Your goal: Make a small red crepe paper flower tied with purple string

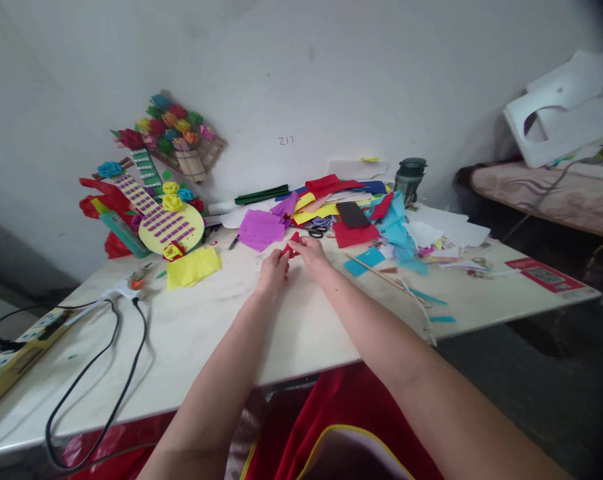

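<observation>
Both my arms reach out over a pale table. My left hand and my right hand meet at the middle of the table, fingers pinched on a small piece of red paper held between them. Just beyond the hands lies a purple paper sheet and black-handled scissors. A crumpled yellow paper lies to the left of my left hand.
A heap of coloured paper sheets covers the table's back. A paper guitar and a basket of paper flowers lean on the wall at left. A dark green jar, wooden sticks, a power strip and black cables lie around.
</observation>
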`<state>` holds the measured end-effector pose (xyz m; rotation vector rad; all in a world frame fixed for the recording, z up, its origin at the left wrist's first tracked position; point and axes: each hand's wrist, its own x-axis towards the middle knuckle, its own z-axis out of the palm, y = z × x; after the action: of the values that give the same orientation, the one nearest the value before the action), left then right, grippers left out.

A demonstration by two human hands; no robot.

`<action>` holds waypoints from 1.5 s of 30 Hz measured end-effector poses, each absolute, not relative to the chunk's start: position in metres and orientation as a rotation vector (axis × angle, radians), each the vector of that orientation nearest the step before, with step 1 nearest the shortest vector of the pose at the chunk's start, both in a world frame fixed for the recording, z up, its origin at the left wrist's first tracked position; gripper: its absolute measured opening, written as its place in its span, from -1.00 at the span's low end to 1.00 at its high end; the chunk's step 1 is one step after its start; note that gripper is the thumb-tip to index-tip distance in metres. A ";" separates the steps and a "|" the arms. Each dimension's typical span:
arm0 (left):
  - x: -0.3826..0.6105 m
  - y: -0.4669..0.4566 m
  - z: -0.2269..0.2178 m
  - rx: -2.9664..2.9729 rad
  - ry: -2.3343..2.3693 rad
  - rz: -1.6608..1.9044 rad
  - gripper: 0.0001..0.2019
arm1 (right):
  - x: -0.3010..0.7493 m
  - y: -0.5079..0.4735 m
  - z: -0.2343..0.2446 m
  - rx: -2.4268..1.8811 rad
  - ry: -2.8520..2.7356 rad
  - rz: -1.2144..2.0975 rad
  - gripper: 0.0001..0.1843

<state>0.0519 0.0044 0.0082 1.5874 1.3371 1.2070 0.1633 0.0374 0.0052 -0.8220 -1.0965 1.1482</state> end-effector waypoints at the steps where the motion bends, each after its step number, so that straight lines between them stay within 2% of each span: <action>1: 0.052 0.005 0.008 1.617 1.373 1.207 -0.77 | 0.162 0.037 0.005 -0.835 -1.090 1.138 -0.74; 9: 0.057 0.000 0.008 1.614 1.414 1.226 -0.75 | 0.158 0.033 0.006 -0.913 -1.024 1.061 -0.72; 17: 0.057 0.007 0.001 1.535 1.320 1.264 -0.71 | 0.160 0.034 0.006 -0.838 -0.978 1.176 -0.71; 23: 0.050 0.020 -0.004 1.473 1.328 1.291 -0.73 | 0.171 0.041 0.007 -0.973 -1.167 1.209 -0.78; 27: 0.047 0.026 -0.008 1.309 1.203 1.357 -0.69 | 0.178 0.062 0.005 -1.263 -1.254 0.996 -0.88; 31: 0.046 0.028 -0.008 1.257 1.196 1.379 -0.65 | 0.186 0.088 0.010 -1.546 -1.407 0.532 -0.80; 35: 0.045 0.027 -0.007 1.212 1.220 1.397 -0.63 | 0.207 0.112 0.024 -1.727 -1.493 0.256 -0.71; 41: 0.045 0.027 -0.007 1.197 1.216 1.397 -0.62 | 0.239 0.145 0.032 -2.013 -1.502 0.216 -0.73; 45: 0.046 0.025 -0.005 1.217 1.219 1.377 -0.61 | 0.245 0.159 0.023 -2.119 -1.455 0.259 -0.66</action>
<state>0.0461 0.0254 -0.0054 1.2166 1.2194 1.3772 0.2447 0.1594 0.0231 -2.1186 -1.4549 0.2589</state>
